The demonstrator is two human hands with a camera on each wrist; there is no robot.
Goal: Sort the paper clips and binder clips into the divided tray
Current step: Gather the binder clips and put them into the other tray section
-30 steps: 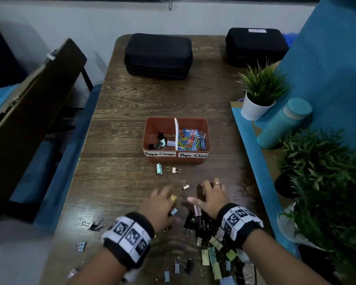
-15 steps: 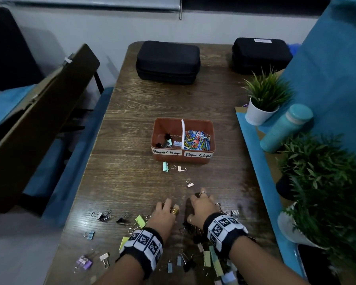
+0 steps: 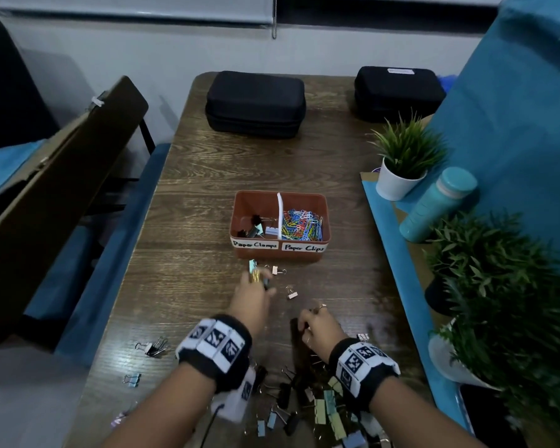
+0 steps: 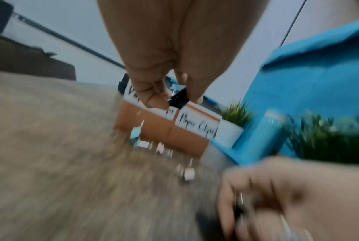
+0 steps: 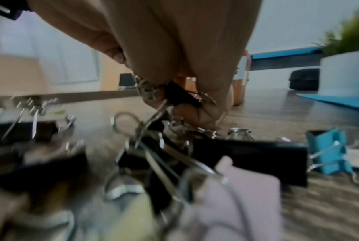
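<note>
Since 0.5 s ago, left hand [image 3: 251, 299] advances toward divided tray [image 3: 278, 253]. Left wrist: fingers pinch black binder clip [image 4: 177, 99]; judged next: release into "Paper Clamps" side. Right wrist: right hand [image 5: 174, 68] pinches another black clip [image 5: 182, 96] at pile [image 5: 215, 154].

My head camera looks forward and down along the wooden table [image 3: 207, 195] from its near end. My left wrist camera sits low, close behind the fingers, facing the divided tray [image 4: 166, 130], which the head view [image 3: 280, 257] shares. My right wrist camera hugs the tabletop among binder clips [image 5: 255, 156].
</note>
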